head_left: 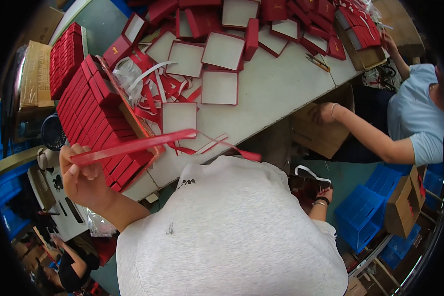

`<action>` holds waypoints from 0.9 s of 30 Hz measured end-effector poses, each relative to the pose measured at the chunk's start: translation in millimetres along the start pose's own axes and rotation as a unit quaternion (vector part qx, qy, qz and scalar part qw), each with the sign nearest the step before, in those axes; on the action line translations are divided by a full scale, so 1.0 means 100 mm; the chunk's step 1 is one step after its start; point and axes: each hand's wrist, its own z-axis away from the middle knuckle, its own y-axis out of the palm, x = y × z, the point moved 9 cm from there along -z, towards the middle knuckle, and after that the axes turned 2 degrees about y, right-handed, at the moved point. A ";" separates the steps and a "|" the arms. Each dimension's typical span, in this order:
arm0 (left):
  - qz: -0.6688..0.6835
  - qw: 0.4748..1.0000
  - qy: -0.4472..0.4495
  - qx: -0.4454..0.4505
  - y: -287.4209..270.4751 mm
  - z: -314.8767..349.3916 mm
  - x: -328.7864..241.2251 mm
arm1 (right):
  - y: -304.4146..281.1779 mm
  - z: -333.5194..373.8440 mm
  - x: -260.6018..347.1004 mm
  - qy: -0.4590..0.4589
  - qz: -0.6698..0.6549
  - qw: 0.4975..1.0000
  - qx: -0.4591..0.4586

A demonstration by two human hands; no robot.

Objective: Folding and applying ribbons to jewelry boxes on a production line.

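Observation:
My left hand (86, 175), raised at the left over the table's near edge, is closed on one end of a red ribbon (133, 147). The ribbon stretches to the right in front of my shirt, with thin looped tails ending near the middle. Beneath and behind it stand rows of closed red boxes (91, 118). An open red box part with a white inside (179, 118) lies just beyond the ribbon. My right hand (325, 194), with a dark band at its wrist, hangs low at my right side beside a dark shoe with a white edge (313, 176); its fingers are too small to make out.
Red and white ribbons (155, 89) lie tangled on the white table (281, 89). Open and closed red boxes cover its far side. Yellow-handled scissors or snips (318, 62) lie near the right edge. A co-worker's arm (370, 133) reaches over a carton (325, 130); blue crates (362, 212) stand at right.

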 end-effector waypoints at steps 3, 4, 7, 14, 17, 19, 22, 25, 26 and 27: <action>0.019 1.000 0.022 0.001 0.01 -0.01 -0.04 | -0.65 -0.06 0.00 -0.045 -0.079 0.989 -0.114; 0.017 1.000 0.022 0.012 0.04 0.00 -0.03 | -0.65 -0.11 0.02 -0.049 -0.068 0.992 -0.098; 0.017 0.998 0.022 0.051 0.20 0.08 0.04 | -0.63 0.05 0.05 -0.074 0.035 0.983 -0.164; -0.035 0.997 0.000 0.064 0.40 0.12 0.16 | -1.68 0.36 -0.17 -0.027 0.130 0.926 -0.354; -0.042 0.996 -0.003 0.072 0.46 0.09 0.17 | -2.01 0.36 -0.45 -0.083 0.185 0.918 -0.342; -0.046 0.996 -0.002 0.078 0.51 0.10 0.18 | -2.04 0.42 -0.76 -0.122 0.220 0.911 -0.328; -0.090 0.991 -0.007 0.102 0.68 0.19 0.33 | -0.83 0.59 -0.42 -0.184 0.194 0.942 -0.202; -0.092 0.955 0.035 0.279 1.27 0.30 0.51 | 1.16 1.52 0.14 -0.225 0.097 0.959 0.143; -0.089 0.954 0.039 0.282 1.41 0.26 0.55 | 1.80 2.03 0.35 -0.239 0.091 0.930 0.264; -0.128 0.889 0.068 0.435 1.80 0.40 0.55 | 2.37 2.62 0.53 -0.247 0.066 0.890 0.378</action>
